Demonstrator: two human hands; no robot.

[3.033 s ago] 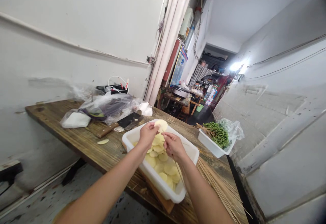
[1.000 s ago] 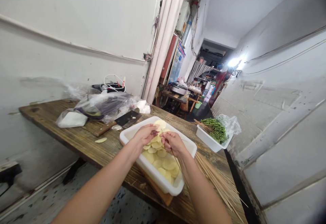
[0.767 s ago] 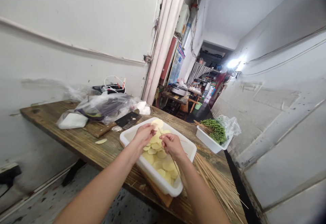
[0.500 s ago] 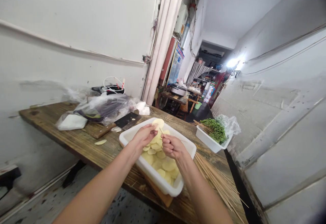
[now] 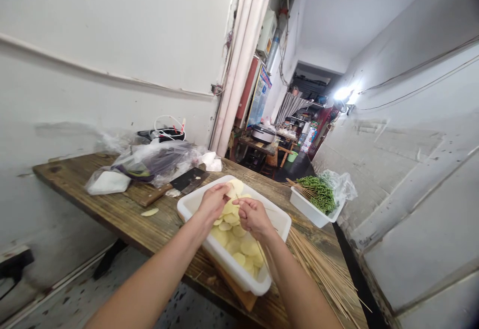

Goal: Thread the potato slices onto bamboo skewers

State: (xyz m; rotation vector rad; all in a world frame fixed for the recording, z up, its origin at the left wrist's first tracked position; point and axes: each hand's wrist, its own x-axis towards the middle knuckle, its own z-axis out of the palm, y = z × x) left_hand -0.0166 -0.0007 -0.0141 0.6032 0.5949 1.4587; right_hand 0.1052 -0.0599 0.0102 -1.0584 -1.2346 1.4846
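Observation:
Over a white plastic tub (image 5: 189,201), my left hand (image 5: 214,200) pinches a thin, round potato slice (image 5: 236,187) by its near edge. My right hand (image 5: 254,215) is closed around a thin bamboo skewer (image 5: 263,255), whose tip is close to the slice; I cannot tell whether it pierces it. Many pale yellow potato slices (image 5: 234,246) fill the tub below both hands. To the right of the tub lies a spread bundle of loose bamboo skewers (image 5: 322,274) on the wooden table (image 5: 164,231).
A cleaver (image 5: 189,180) lies left of the tub, near a stray slice (image 5: 149,212). Plastic bags (image 5: 160,159) sit against the wall. At the right edge stands a white container (image 5: 309,210) of skewered green vegetables (image 5: 320,192).
My hands keep nearly the same pose, the right one slightly closer to the slice. The whole view has shifted a little.

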